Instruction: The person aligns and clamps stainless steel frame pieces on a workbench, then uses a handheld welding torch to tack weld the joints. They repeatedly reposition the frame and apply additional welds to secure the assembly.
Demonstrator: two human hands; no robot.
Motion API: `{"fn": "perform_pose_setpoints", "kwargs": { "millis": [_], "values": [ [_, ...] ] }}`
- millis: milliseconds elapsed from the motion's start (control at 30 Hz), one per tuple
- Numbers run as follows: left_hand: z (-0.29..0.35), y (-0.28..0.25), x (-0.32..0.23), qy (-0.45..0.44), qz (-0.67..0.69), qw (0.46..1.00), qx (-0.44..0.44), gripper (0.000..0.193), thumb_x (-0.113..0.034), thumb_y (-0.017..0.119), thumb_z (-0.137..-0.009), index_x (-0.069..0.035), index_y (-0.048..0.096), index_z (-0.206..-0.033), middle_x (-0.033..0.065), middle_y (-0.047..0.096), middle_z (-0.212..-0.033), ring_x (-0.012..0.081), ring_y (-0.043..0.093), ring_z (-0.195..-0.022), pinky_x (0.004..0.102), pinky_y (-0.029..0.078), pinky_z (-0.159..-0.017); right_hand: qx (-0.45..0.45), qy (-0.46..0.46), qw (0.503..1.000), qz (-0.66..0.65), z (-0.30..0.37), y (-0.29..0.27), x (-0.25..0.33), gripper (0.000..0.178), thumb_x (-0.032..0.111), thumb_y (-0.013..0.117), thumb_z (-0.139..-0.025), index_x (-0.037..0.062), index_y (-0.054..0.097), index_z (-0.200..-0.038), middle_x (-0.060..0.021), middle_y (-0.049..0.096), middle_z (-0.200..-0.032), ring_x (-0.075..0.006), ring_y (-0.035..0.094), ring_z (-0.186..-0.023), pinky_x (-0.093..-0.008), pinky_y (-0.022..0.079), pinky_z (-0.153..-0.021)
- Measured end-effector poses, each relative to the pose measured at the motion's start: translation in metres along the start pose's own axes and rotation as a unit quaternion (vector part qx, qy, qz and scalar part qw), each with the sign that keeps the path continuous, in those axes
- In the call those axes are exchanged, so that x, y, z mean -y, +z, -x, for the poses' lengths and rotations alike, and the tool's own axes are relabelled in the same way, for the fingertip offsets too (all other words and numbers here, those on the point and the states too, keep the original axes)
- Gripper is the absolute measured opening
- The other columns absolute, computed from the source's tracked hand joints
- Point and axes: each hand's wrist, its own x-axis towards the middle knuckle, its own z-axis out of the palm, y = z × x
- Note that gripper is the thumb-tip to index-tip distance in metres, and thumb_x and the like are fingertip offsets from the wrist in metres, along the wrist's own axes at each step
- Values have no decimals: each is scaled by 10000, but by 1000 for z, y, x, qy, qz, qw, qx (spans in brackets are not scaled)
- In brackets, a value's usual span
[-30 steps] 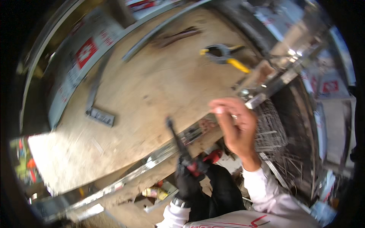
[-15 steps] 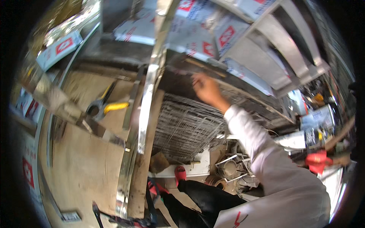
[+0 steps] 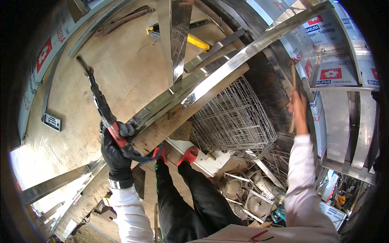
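My left hand (image 3: 114,150), in a black glove, grips a torch-like tool (image 3: 99,99) with a red grip, a long black neck and a metal tip. The tool points up and left over the wooden tabletop (image 3: 117,69), and a black strap or cable trails from the hand. On the right, my bare right hand (image 3: 298,108) is closed around the wooden handle of a hammer (image 3: 294,77). Its small, dark head points away from me, close to the film-covered metal panels. A long shiny metal bar (image 3: 259,34) slants across the table's edge between my hands.
A yellow-and-black tool (image 3: 198,41) lies at the far side of the table. Below the edge stands a stack of wire grids (image 3: 235,115). Film-covered steel panels (image 3: 332,60) rise at the right. A small level-like block (image 3: 51,121) lies at the left.
My right hand, reaching out beside a wooden handle before, now holds the hammer. My gloved left hand has come into view with the torch-like tool. The view has turned.
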Motion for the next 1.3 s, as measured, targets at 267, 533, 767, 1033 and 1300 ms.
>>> {"fn": "perform_pose_setpoints", "kwargs": {
  "millis": [267,533,767,1033,1300],
  "values": [
    [4,24,13,2,30,998,-57,360,-340,398,-1134,-29,530,-1258,61,554,-915,226,568,-889,412,476,-981,292,-37,951,-94,235,117,87,370,430,528,-1087,113,565,-899,61,476,-604,-52,432,-500,-259,339,-430],
    [4,21,17,35,12,998,-59,330,-302,378,-1130,-45,527,-1274,70,601,-911,246,623,-860,439,530,-929,289,-59,955,1,248,178,96,385,388,481,-1116,50,566,-953,40,447,-640,-58,411,-548,-250,344,-497],
    [8,19,15,40,-42,995,-78,339,-314,383,-1133,-45,519,-1288,70,603,-908,241,642,-877,431,541,-919,253,-141,957,9,259,172,102,330,298,506,-1100,6,532,-948,-114,494,-609,-222,508,-502,-406,381,-485],
    [9,20,15,43,-46,995,-82,356,-323,356,-1138,-38,518,-1276,61,602,-906,227,643,-886,412,539,-909,258,-95,955,110,255,189,109,339,306,507,-1096,-2,508,-955,-212,542,-591,-432,574,-516,-501,393,-477],
    [8,19,17,27,-21,997,-74,331,-306,354,-1139,-44,517,-1260,63,593,-902,231,635,-878,393,536,-889,241,-149,953,110,254,185,96,327,292,520,-1093,5,494,-938,-218,545,-632,-417,593,-562,-478,417,-504]
  ]
}}
